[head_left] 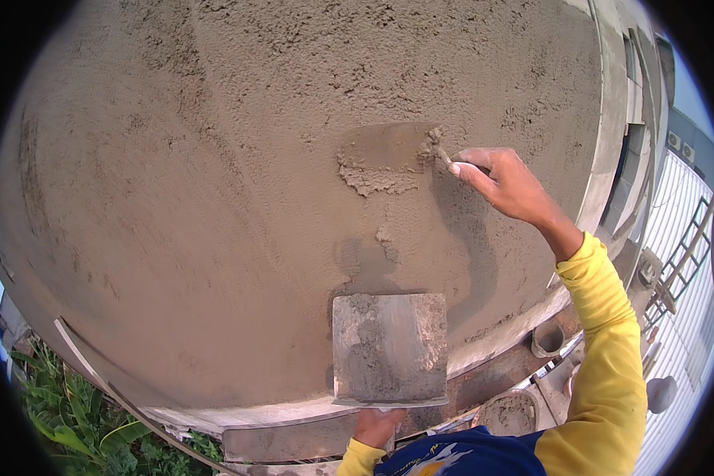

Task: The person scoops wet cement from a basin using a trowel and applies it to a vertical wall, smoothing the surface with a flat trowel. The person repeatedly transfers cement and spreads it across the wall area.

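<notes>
My right hand (504,182) is closed round the handle of a plastering trowel (393,145). The trowel's blade lies against the wall (214,198), which is coated in grey-brown mortar. A ridge of wet mortar (373,181) bulges along the blade's lower edge. Lower down, my left hand (378,426) grips a square plasterer's hawk (389,349) from beneath, and its fingers are partly hidden by the board. Streaks and a thin smear of mortar cover the hawk's face. The upper part of the wall is rough and pitted, while the lower left looks smoother.
Below the wall runs a ledge (285,440) of planks. A tub of mortar (508,414) and a bucket (547,339) stand at the lower right. A long curved strip (119,393) crosses the lower left, above green plants (79,420). A ladder (678,262) lies over corrugated roofing at right.
</notes>
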`<state>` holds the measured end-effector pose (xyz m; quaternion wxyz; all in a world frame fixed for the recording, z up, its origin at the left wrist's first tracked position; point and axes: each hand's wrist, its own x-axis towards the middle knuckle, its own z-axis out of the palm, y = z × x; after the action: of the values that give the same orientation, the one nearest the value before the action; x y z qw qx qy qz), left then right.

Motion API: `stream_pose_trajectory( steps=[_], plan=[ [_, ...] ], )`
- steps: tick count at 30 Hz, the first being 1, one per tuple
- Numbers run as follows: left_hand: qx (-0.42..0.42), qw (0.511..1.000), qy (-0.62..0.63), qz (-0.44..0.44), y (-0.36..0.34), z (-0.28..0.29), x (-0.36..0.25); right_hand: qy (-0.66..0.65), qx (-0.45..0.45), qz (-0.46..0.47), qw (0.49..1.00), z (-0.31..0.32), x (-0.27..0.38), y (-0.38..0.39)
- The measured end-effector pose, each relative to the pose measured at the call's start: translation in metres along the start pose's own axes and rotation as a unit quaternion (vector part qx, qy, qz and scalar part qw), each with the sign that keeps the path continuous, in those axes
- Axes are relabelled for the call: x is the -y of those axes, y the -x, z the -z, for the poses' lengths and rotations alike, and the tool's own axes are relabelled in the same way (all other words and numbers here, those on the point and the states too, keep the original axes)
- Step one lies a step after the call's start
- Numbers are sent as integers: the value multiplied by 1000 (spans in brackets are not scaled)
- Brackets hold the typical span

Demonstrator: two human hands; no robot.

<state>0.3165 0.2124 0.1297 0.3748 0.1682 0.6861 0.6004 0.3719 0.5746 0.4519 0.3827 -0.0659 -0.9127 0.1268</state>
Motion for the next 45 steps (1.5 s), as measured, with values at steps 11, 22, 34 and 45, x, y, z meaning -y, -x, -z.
stream_pose_trajectory(
  steps=[11, 22, 34, 45],
  plan=[
    [-12, 996, -20, -83, -21, 3, 58, -86, -70, -3, 994, 81, -1, -70],
    [31, 999, 8, 36, -18, 3, 52, 51, -89, -21, 994, 2, 33, -23],
    [9, 999, -12, 32, -39, 20, 103, -170, -27, -178, 969, -94, -36, 107],
    [5, 993, -119, -11, -44, 3, 108, -305, 86, -487, 814, -125, -42, 363]
  ],
)
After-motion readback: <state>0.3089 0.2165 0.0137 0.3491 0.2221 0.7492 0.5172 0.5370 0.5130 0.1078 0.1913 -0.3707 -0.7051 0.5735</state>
